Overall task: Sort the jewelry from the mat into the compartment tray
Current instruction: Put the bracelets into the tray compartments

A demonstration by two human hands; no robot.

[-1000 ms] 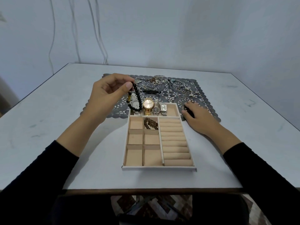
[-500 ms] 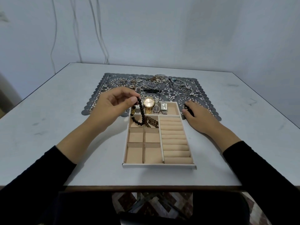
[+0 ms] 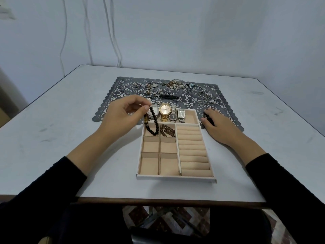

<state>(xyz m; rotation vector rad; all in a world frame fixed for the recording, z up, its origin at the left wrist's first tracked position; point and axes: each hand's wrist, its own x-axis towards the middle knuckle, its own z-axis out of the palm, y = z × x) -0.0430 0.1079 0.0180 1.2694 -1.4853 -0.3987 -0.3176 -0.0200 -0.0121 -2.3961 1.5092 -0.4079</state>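
Since a second ago the left hand (image 3: 123,117) had come down and back from over the mat (image 3: 112,95) toward the tray (image 3: 175,178), taking the black bead bracelet (image 3: 154,121) with it. The right hand hadn't moved. Left hand was pinching the bracelet's top between thumb and fingertips, other fingers loosely curled. The loop hung nearly straight down from the pinch, long axis vertical, and its bottom sat in or just above the far-left small compartment (image 3: 149,132). I couldn't tell if the beads had touched the lining. So the drop target lay directly under the hand, slightly toward the person. My read was that a short lower and release would do it, no sideways travel needed. The neighbouring cell to the right already held a brown bead bracelet (image 3: 168,130), so drift that way risked mixing the two. The four small cells nearer the person held nothing. Behind them, four watches (image 3: 165,110) lay in the long far compartment. Ring rolls (image 3: 191,147) on the tray's right side were bare. Rings, chains and bracelets (image 3: 172,86) were left on the mat's far side, so the sort looked early. Right hand (image 3: 216,125) rested palm down by the tray's far right corner, fingers relaxed, over a dark patch I couldn't identify. Left hand was clearly nearer the target.
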